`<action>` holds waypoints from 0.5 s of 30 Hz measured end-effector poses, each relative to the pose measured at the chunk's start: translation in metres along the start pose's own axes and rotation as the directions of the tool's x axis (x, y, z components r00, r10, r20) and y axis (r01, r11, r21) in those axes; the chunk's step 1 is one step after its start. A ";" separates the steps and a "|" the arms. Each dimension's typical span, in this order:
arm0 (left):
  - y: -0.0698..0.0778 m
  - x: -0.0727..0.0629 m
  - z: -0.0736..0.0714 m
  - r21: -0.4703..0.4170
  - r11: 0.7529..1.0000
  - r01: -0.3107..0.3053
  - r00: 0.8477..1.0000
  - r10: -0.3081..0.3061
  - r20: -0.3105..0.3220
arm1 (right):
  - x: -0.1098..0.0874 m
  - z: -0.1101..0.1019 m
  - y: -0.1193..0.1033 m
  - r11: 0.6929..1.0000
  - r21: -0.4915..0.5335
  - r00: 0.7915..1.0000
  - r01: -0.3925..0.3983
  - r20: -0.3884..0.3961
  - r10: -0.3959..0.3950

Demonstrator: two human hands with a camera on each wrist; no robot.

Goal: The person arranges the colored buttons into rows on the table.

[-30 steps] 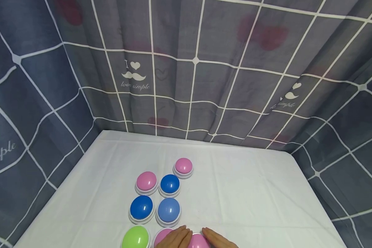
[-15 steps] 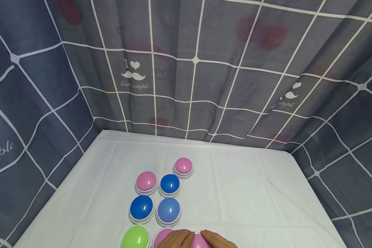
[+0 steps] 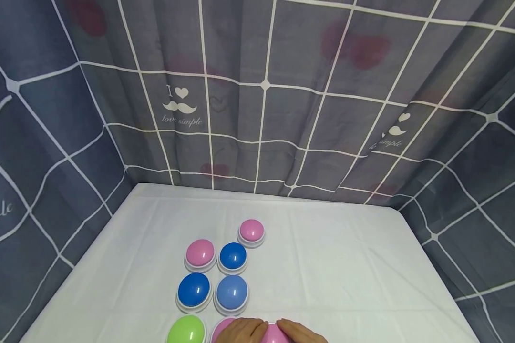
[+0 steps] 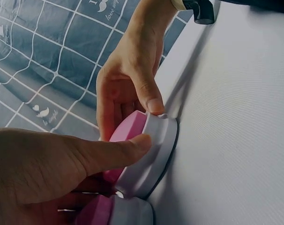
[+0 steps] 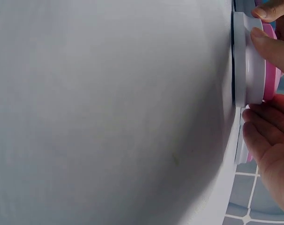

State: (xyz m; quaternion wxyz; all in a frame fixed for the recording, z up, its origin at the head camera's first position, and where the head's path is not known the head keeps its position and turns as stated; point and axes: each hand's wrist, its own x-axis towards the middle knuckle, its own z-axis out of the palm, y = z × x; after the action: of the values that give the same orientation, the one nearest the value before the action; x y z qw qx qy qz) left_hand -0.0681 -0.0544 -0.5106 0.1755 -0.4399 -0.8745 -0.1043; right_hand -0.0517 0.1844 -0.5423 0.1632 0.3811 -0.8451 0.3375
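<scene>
A pink domed push button [image 3: 276,335] with a white base stands on the white table, cut off by the lower edge of the head view. My left hand [image 3: 242,330] and right hand [image 3: 302,331] grip it from opposite sides. In the left wrist view, the left thumb [image 4: 139,144] presses the white base [image 4: 153,136], and the right hand [image 4: 128,70] has its thumb at the rim. Seen from the right wrist, the fingers of the right hand [image 5: 271,145] lie along the button's side [image 5: 250,61]. Left of it, a second pink button [image 3: 221,327] is partly covered by my left hand.
A green button [image 3: 186,329] sits at the lower left. Beyond are a dark blue button [image 3: 194,289], a lighter blue one [image 3: 232,291], another blue one [image 3: 233,256] and two pink ones [image 3: 200,252]. Grey checked curtains [image 3: 240,114] surround the white table [image 3: 347,267].
Both hands have drawn slightly closer together around the pink button. The head view has shifted a little; the other buttons stay in their arrangement.
</scene>
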 end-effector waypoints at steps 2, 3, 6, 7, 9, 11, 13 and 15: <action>0.000 -0.001 0.000 -0.010 1.000 0.006 1.000 -0.006 -0.001 | -0.001 0.002 -0.001 1.000 -0.013 1.000 -0.008 -0.004 0.008; 0.001 -0.002 0.000 -0.019 1.000 0.010 1.000 -0.010 0.004 | -0.001 0.003 -0.001 1.000 -0.019 1.000 -0.010 -0.009 0.009; 0.000 -0.002 0.000 -0.035 0.999 0.022 1.000 -0.022 0.008 | -0.003 0.004 -0.001 0.999 -0.040 0.999 -0.012 -0.032 0.011; 0.000 -0.002 0.001 -0.034 0.999 0.022 1.000 -0.022 0.002 | -0.003 0.005 -0.001 0.999 -0.048 0.999 -0.008 -0.035 0.007; 0.000 -0.002 0.001 -0.039 0.999 0.019 1.000 -0.019 -0.006 | -0.004 0.005 -0.001 0.998 -0.062 0.999 -0.005 -0.032 0.003; -0.001 0.000 0.000 -0.044 0.999 0.013 1.000 -0.014 -0.020 | -0.004 0.004 -0.001 0.998 -0.061 1.000 -0.004 -0.029 0.002; -0.002 0.002 -0.003 -0.070 0.997 0.018 1.000 -0.019 -0.020 | -0.002 0.003 0.000 0.999 -0.045 0.999 0.015 -0.040 -0.017; -0.002 0.005 -0.007 -0.110 0.993 0.047 0.999 -0.047 -0.003 | 0.001 0.000 0.000 0.999 -0.016 0.997 0.042 -0.059 -0.043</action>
State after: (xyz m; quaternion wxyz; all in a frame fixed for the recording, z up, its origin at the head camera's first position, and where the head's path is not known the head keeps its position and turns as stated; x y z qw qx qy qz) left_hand -0.0711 -0.0542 -0.5022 0.1509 -0.4278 -0.8772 -0.1574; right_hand -0.0529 0.1836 -0.5421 0.1984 0.3877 -0.8340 0.3388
